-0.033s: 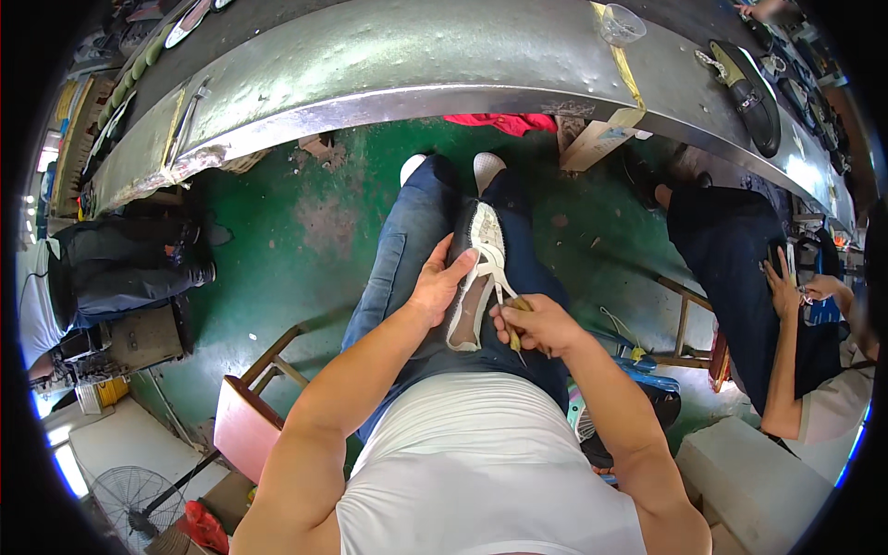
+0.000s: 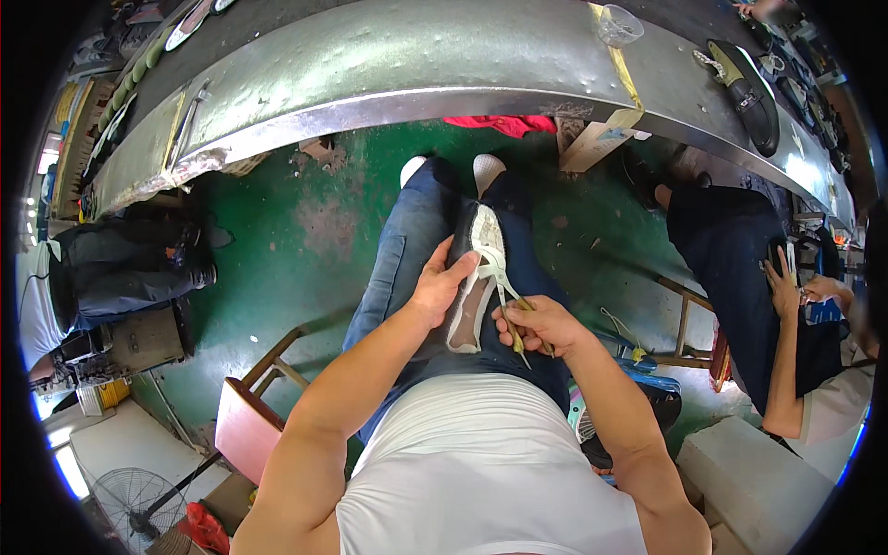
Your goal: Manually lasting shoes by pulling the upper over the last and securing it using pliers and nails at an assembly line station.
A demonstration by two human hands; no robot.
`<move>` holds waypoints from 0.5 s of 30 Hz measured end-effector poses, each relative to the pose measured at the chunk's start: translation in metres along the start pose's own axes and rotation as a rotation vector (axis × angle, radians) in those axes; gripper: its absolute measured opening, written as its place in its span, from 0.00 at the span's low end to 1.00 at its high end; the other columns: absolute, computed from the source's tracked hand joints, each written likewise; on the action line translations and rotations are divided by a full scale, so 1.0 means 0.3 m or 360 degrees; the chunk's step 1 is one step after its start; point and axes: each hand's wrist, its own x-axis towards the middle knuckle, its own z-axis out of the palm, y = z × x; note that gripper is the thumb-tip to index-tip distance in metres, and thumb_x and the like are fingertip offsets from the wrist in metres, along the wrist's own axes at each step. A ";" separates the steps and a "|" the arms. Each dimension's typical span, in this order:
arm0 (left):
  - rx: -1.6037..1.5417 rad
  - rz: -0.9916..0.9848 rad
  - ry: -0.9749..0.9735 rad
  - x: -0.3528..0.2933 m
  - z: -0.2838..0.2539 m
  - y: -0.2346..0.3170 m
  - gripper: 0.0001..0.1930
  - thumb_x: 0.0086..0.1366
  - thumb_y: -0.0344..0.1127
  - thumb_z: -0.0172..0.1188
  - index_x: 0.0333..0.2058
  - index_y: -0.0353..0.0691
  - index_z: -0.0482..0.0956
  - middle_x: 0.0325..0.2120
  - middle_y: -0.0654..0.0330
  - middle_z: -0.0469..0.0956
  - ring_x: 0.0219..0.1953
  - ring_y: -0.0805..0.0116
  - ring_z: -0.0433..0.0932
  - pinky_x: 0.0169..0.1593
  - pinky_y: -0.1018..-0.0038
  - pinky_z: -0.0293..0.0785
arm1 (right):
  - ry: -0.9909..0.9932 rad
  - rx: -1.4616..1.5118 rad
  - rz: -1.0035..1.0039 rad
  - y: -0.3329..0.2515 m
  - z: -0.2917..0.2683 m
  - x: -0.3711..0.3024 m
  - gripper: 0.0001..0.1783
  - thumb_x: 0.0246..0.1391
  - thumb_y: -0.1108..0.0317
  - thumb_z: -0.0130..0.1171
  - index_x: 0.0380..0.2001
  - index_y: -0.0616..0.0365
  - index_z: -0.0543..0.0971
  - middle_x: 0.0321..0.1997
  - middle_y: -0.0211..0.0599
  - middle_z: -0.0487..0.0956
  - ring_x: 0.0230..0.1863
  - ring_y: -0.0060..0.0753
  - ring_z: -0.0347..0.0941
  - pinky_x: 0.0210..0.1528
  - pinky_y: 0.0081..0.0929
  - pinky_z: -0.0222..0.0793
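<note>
Across my thighs lies a dark shoe upper (image 2: 471,319) with pale edging, a sheer mesh part and a whitish end pointing away from me. White lace-like strips (image 2: 497,265) cross its middle and run toward my right hand. My left hand (image 2: 438,289) grips the upper's left side, thumb pressed on the strips. To the right of the upper, my right hand (image 2: 544,326) is closed round a slim pointed tool (image 2: 516,340) with a yellow-brown handle. Its exact kind is unclear. Whether the fingers also pinch the strip ends is hidden.
A long metal bench (image 2: 388,69) curves across the front, bearing a clear plastic cup (image 2: 620,25) and a black shoe (image 2: 751,106). People sit at left and right. A pink-seated stool (image 2: 246,418) and a fan (image 2: 134,504) stand lower left.
The pointed tool has turned slightly in my right hand, so more of its lower end shows. My left hand and the shoe upper have hardly moved.
</note>
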 end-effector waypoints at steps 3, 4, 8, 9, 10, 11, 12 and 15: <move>0.0120 -0.0053 0.0002 0.004 0.007 0.010 0.37 0.65 0.41 0.67 0.68 0.37 0.60 0.56 0.54 0.74 0.55 0.65 0.75 0.56 0.69 0.73 | -0.0257 0.0095 0.0110 -0.031 -0.097 -0.019 0.19 0.64 0.62 0.59 0.51 0.66 0.75 0.41 0.39 0.82 0.37 0.28 0.81 0.25 0.16 0.72; 0.0239 -0.0063 0.0073 0.019 0.003 0.007 0.38 0.64 0.42 0.67 0.67 0.36 0.60 0.56 0.53 0.74 0.55 0.64 0.75 0.56 0.69 0.73 | -0.0204 -0.0085 0.0179 -0.082 -0.089 -0.056 0.21 0.63 0.62 0.60 0.53 0.67 0.74 0.45 0.43 0.82 0.44 0.33 0.82 0.28 0.21 0.78; 0.0478 -0.0063 0.0243 0.049 0.016 0.009 0.39 0.62 0.43 0.65 0.67 0.32 0.59 0.57 0.49 0.74 0.56 0.60 0.75 0.58 0.69 0.72 | 0.0192 -0.0840 0.0074 -0.203 -0.061 -0.141 0.19 0.68 0.57 0.53 0.45 0.64 0.76 0.38 0.40 0.83 0.36 0.28 0.81 0.26 0.23 0.77; 0.0553 -0.0057 0.0310 0.037 0.029 0.016 0.39 0.62 0.44 0.64 0.67 0.32 0.59 0.57 0.48 0.74 0.56 0.59 0.75 0.58 0.69 0.71 | 0.0308 -0.1067 -0.0001 -0.231 -0.035 -0.128 0.19 0.69 0.55 0.50 0.41 0.63 0.76 0.34 0.37 0.83 0.32 0.26 0.80 0.24 0.23 0.74; 0.0643 -0.0060 0.0312 0.016 0.050 0.042 0.39 0.62 0.44 0.63 0.66 0.31 0.60 0.56 0.46 0.74 0.55 0.58 0.76 0.58 0.68 0.71 | 0.0384 -0.1177 -0.0185 -0.276 0.040 -0.127 0.21 0.70 0.54 0.47 0.34 0.63 0.75 0.27 0.37 0.80 0.25 0.28 0.76 0.25 0.29 0.71; 0.0639 -0.0055 0.0309 0.008 0.064 0.052 0.39 0.62 0.44 0.63 0.66 0.31 0.60 0.56 0.46 0.74 0.55 0.58 0.76 0.58 0.68 0.71 | 0.0386 -0.1183 -0.0186 -0.282 0.067 -0.096 0.21 0.70 0.54 0.47 0.34 0.63 0.75 0.27 0.37 0.80 0.25 0.28 0.76 0.25 0.29 0.71; 0.0771 -0.0030 0.0322 0.000 0.078 0.055 0.38 0.62 0.45 0.63 0.66 0.31 0.60 0.55 0.45 0.75 0.55 0.58 0.76 0.58 0.68 0.72 | 0.0431 -0.1422 -0.0457 -0.281 0.082 -0.063 0.22 0.70 0.53 0.46 0.34 0.64 0.74 0.27 0.42 0.80 0.25 0.36 0.77 0.28 0.35 0.71; 0.0960 -0.0006 0.0324 -0.015 0.086 0.063 0.37 0.62 0.45 0.63 0.64 0.32 0.62 0.52 0.46 0.76 0.53 0.58 0.77 0.56 0.68 0.73 | 0.0517 -0.2341 -0.0562 -0.301 0.064 0.004 0.24 0.69 0.52 0.46 0.34 0.67 0.73 0.29 0.58 0.79 0.32 0.62 0.76 0.38 0.49 0.70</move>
